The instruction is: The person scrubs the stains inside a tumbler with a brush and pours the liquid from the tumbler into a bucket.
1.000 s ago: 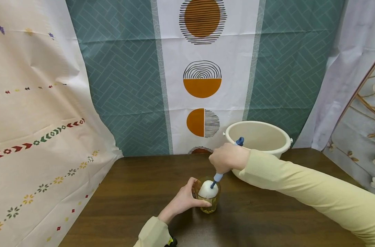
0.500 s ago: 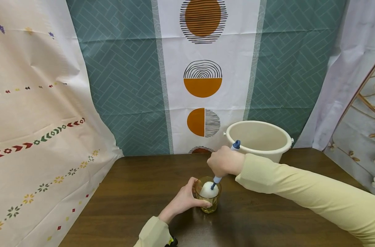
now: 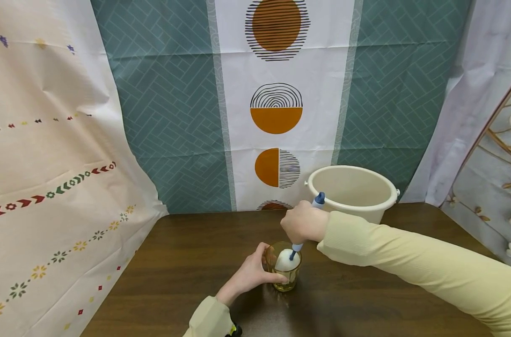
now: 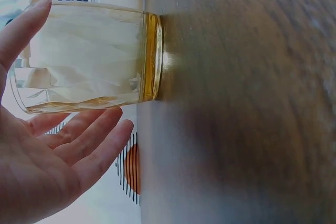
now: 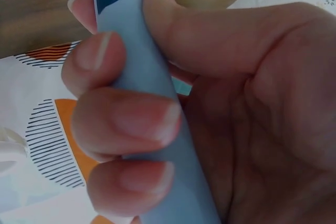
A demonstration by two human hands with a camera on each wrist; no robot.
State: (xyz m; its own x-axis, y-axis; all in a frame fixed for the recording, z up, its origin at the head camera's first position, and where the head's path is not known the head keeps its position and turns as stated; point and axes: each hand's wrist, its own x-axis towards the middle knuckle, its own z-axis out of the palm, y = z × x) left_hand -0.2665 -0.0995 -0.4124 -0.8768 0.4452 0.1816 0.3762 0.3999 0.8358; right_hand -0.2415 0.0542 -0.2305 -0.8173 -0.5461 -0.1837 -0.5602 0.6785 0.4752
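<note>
An amber drinking glass point(image 3: 291, 282) stands upright on the wooden table. My left hand point(image 3: 252, 270) grips it, the thumb at the near side and the fingers around the far side. In the left wrist view the clear glass point(image 4: 89, 56) lies between the thumb and the fingers. A cup brush has its white sponge head point(image 3: 286, 260) down inside the glass. My right hand point(image 3: 302, 222) holds the brush from above, tilted, with its dark blue handle end point(image 3: 320, 197) sticking up. In the right wrist view, curled fingers wrap the light blue handle point(image 5: 139, 72).
A cream bucket point(image 3: 356, 206) stands at the back right of the table point(image 3: 188, 267), behind my right forearm. A patterned teal and white cloth point(image 3: 171, 107) hangs behind the table, with more cloths at both sides.
The sponge head has gone lower into the glass, and its position there has shifted. My right hand has moved slightly left and down. My left hand keeps its grip on the glass.
</note>
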